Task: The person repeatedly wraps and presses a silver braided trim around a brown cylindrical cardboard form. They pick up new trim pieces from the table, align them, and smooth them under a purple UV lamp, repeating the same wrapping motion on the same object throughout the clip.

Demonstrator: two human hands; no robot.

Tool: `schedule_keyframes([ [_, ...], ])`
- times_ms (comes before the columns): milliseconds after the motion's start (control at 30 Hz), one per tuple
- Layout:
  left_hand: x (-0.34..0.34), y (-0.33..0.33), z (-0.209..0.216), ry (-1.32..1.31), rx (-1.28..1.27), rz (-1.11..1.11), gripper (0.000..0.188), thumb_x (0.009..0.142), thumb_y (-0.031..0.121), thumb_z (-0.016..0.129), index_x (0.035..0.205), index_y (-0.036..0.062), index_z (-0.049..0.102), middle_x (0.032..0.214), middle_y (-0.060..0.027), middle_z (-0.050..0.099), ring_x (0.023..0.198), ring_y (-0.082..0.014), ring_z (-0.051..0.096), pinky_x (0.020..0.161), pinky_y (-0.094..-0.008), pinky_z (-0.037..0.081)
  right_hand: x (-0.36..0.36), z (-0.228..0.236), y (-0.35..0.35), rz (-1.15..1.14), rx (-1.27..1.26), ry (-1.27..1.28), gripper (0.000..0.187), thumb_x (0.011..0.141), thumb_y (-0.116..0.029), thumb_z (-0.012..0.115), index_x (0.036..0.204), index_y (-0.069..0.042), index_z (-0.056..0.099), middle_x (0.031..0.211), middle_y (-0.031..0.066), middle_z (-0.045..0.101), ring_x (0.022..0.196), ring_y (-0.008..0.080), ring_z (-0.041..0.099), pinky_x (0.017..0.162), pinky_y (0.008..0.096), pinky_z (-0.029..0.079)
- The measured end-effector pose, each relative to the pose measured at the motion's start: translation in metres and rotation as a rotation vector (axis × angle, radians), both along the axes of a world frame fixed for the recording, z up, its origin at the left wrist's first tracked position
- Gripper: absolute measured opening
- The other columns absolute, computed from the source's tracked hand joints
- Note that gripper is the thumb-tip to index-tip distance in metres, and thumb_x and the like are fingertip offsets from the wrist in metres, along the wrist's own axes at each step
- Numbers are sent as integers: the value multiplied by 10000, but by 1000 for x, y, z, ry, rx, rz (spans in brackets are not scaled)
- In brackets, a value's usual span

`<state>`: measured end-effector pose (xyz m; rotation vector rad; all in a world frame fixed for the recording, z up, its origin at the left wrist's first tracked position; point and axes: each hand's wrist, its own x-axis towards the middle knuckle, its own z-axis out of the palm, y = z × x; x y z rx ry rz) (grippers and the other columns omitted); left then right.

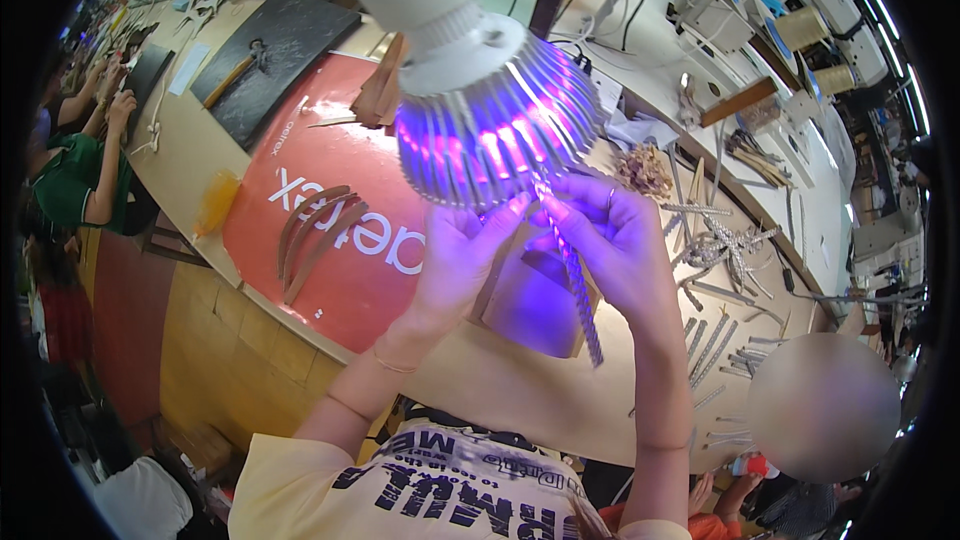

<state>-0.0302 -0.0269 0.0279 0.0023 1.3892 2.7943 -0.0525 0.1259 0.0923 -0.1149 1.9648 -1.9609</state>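
A ribbed lamp (495, 120) with a white neck hangs over my hands and throws purple light on them. Just under its rim, my right hand (610, 245) pinches a narrow braided strap (580, 300), whose tail dangles down toward me. My left hand (465, 250) is closed close beside it, thumb and fingers meeting at the strap's upper end. The lamp's rim partly covers the left fingertips and whatever lies above them. Below the hands, a box-like block (535, 305) lit purple stands on the table.
Curved brown strips (320, 230) lie on a red board (350, 290) at left. A hammer (230, 80) rests on a black slab (285, 50) farther back. Braided pieces (725, 245) lie to the right, near sewing machines (740, 20). Other people work at both sides.
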Motion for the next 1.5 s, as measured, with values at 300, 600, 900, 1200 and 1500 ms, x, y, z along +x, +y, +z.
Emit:
schedule_keyframes([
  [300, 19, -33, -15, -68, 289, -266, 476, 1064, 366, 330, 1377, 9, 366, 1237, -254, 580, 1112, -362, 623, 969, -476, 498, -47, -8, -2, -523, -79, 326, 596, 929, 3, 584, 1421, -41, 250, 1110, 206, 551, 948, 315, 693, 799, 354, 606],
  [600, 12, -20, -9, -143, -202, -162, 430, 921, -37, 599, 1275, -5, 358, 1121, -188, 640, 1076, -246, 655, 910, -298, 539, -24, -19, 32, -746, -104, 358, 617, 944, 4, 566, 1435, -54, 198, 1173, 219, 531, 960, 332, 693, 826, 345, 601],
  [900, 10, -17, -15, -24, 10, -323, 358, 910, -38, 607, 1207, -27, 407, 1095, -200, 655, 979, -247, 692, 877, -298, 554, 42, 0, 34, -370, 1314, 937, 425, 876, -71, 675, 1285, -18, 570, 1299, 252, 539, 1237, 307, 528, 1051, 417, 375],
  [1200, 12, -5, -68, 15, -800, 8, 382, 937, 108, 635, 1288, -26, 566, 1153, -147, 654, 1038, -198, 641, 873, -301, 521, 67, -20, 43, -296, 641, 17, 198, 950, -160, 653, 976, 36, 667, 713, 25, 621, 567, 44, 496, 508, 200, 389],
  [1500, 36, 20, -75, -99, -491, 46, 228, 857, 91, 738, 1052, -4, 669, 1136, -105, 617, 914, -122, 621, 794, -262, 509, 75, -39, 51, -268, 384, -49, 232, 980, -203, 609, 1075, 9, 613, 764, -1, 621, 584, 29, 458, 531, 177, 360],
])
